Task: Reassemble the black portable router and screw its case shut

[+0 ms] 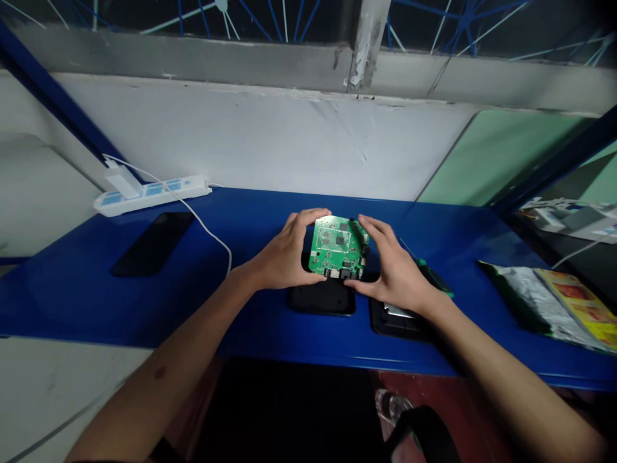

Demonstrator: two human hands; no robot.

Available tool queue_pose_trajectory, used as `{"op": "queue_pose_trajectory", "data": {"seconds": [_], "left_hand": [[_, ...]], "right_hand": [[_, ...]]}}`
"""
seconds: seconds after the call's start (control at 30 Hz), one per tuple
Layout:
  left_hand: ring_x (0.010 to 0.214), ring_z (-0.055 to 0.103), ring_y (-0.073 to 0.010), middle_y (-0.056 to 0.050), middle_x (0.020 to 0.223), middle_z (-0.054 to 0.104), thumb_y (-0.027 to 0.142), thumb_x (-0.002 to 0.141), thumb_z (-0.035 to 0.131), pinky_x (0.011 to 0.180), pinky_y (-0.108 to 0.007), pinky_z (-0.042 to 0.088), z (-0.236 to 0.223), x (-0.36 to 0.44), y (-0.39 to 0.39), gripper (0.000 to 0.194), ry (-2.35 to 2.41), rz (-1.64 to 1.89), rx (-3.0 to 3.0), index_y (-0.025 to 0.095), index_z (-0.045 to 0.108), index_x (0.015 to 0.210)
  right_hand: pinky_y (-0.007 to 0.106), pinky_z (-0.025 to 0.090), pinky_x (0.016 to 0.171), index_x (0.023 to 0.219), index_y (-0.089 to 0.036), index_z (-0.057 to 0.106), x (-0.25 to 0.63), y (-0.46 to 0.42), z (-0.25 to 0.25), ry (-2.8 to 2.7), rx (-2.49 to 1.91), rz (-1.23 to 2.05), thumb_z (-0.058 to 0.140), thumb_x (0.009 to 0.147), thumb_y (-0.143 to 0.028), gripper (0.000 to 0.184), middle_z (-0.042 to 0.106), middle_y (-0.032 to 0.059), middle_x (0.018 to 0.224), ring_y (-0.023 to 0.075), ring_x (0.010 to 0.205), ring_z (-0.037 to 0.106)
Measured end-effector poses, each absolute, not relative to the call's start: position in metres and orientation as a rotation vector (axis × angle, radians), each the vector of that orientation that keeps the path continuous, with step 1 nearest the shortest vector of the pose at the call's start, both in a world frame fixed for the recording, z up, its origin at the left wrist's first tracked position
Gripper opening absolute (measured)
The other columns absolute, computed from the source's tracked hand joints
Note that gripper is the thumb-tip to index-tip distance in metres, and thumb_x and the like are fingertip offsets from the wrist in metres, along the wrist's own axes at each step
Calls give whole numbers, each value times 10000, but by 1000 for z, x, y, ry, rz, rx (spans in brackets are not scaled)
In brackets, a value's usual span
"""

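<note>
- Green circuit board [337, 241] sits between the two hands, tipped so its populated face looks back toward the person, sockets along its lower and right edges
- The left hand [284, 257] grasps the board's left side: fingers arch up and over to the top left corner, thumb lies along the lower edge, and the hand curves like a bracket
- The right hand [393, 267] grasps the opposite side, index finger at the upper right corner, thumb stretched inward under the lower edge
- Palms face each other; the left forearm slants up from the lower left, the right one from the lower right, and both hands are raised above the blue desk [265, 334]
- Just below the board and between the hands, a black casing part [322, 299] lies on the desk
- Under the right hand, partly hidden by it, lies another black part [385, 321] with a silvery piece on it
- Just beyond the right wrist rests a green-handled tool [436, 280], partly covered
- Well to the left of the left hand are a dark flat slab [153, 244], a white power strip [186, 188] and a white cable [207, 228]
- Well to the right of the right hand lies a silver and yellow packet [554, 299]
</note>
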State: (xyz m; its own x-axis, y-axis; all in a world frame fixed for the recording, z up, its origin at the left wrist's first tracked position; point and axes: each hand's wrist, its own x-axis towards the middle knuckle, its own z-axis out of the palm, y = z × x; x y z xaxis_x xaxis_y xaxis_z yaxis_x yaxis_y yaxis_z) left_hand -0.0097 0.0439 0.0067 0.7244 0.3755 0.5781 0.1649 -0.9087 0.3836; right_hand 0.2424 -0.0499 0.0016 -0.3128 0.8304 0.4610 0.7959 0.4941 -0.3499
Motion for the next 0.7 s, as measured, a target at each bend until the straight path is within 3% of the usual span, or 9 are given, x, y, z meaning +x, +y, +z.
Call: {"op": "queue_pose_trajectory", "data": {"seconds": [0.17, 0.7], "left_hand": [[1409, 421, -427, -216, 1518, 400, 286, 729, 870, 1138, -679, 401, 3, -9, 45, 1045, 423, 962, 2694, 229, 207, 1535], [1434, 385, -410, -219, 1568, 358, 302, 770, 832, 1150, -646, 400, 2, -11, 44, 1034, 388, 931, 2751, 205, 175, 1562]], "right_hand": [[636, 459, 1142, 1613, -246, 139, 244, -48, -1, -2146, -1307, 29, 801, 749, -522, 1123, 406, 198, 1554, 412, 1430, 442], [663, 445, 1142, 1625, -256, 119, 245, -48, -3, -2136, -1255, -10, 817, 733, -542, 1168, 443, 185, 1558, 417, 1419, 459]]}}
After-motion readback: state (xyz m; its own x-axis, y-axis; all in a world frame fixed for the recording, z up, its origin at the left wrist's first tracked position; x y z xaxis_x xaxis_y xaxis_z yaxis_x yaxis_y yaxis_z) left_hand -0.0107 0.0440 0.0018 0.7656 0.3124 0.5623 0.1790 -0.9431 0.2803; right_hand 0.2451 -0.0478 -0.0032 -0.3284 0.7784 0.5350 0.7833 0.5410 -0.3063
